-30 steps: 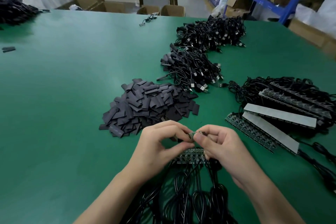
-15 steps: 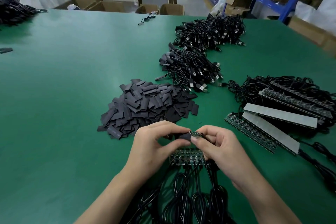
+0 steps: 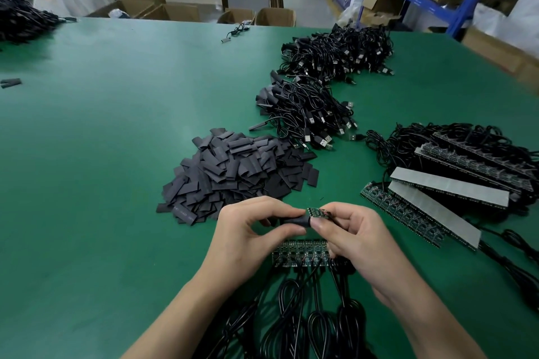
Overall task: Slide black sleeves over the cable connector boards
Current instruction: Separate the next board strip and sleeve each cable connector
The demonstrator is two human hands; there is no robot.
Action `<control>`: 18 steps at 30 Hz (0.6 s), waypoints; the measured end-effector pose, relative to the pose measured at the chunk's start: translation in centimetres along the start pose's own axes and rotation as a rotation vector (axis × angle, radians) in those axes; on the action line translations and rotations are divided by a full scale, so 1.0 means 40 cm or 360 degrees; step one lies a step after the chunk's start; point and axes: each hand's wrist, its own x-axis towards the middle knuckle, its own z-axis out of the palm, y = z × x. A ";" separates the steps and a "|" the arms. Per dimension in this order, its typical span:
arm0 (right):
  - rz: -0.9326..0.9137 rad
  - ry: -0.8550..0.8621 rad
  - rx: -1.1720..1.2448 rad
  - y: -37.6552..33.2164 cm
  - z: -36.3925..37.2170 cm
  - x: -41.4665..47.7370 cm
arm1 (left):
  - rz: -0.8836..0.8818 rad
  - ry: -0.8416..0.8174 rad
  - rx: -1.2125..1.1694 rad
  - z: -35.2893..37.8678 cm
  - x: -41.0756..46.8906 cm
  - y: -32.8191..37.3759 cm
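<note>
The sleeve (image 3: 294, 221) has slid further onto the board (image 3: 318, 212) since a second ago. Above the table (image 3: 102, 154), near the sleeve pile (image 3: 233, 172), the left hand (image 3: 248, 230) pinches the sleeve and the right hand (image 3: 358, 242) pinches the board's bare end. Sleeving looks midway; next, push it home. The board strip (image 3: 300, 253) and cables (image 3: 315, 323) crowd underneath.

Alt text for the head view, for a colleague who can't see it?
Over a green table, the left hand pinches a black sleeve against the end of a small connector board held by the right hand. Below lies a strip of boards trailing black cables; a sleeve pile sits beyond, cable heaps behind it, more board strips at right.
</note>
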 end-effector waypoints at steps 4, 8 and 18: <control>-0.0012 0.0035 -0.0052 -0.004 0.004 0.001 | 0.0005 0.0022 -0.0008 0.000 0.000 0.002; -0.0078 0.0149 -0.0154 -0.008 -0.005 -0.003 | -0.0016 0.0109 0.0013 -0.003 0.003 -0.001; -0.0117 0.0284 -0.0384 -0.003 0.000 -0.004 | -0.0073 0.0172 0.0057 -0.004 0.003 -0.003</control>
